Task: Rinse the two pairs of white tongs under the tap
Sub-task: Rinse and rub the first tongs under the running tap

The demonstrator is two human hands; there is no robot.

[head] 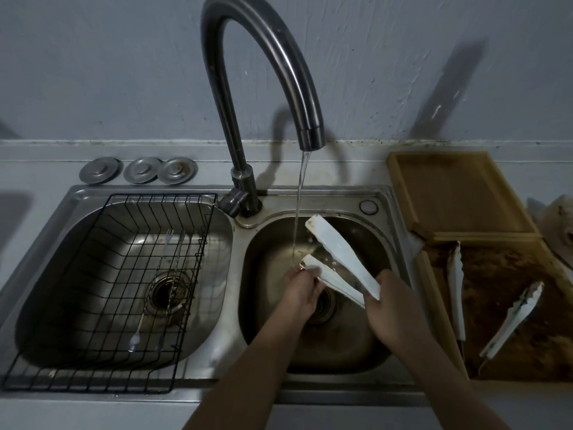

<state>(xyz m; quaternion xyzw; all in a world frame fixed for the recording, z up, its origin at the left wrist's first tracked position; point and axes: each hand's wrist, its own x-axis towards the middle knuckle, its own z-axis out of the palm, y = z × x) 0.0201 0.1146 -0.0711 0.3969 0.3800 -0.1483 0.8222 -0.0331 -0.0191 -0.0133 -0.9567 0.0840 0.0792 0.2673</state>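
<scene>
A: Where are the white tongs [338,256] at this moment?

B: Over the right basin [350,346] of the steel sink, spread in a V. The right hand [389,301] grips them at the hinge end, fingers curled round it. The upper arm of the tongs points up toward the back rim; the lower arm reaches left under the water [299,206].

A: And the left hand [302,288]?

B: It pinches the tip of the lower arm, right where the stream from the tap [263,72] lands. The fingers are curled close around the tip.

A: Is there a second pair?

B: Two more pale tongs lie on the brown, stained board [502,305] to the right of the sink. One pair [456,287] lies near the board's left edge, pointing away from the person. The other pair [516,318] lies slanted further right, well apart from the first.

A: What sits in the left basin [77,243]?

B: A black wire rack [124,293] rests across it, with a few thin utensils [161,290] lying on it. Three round metal plugs [139,170] sit on the counter behind it.
</scene>
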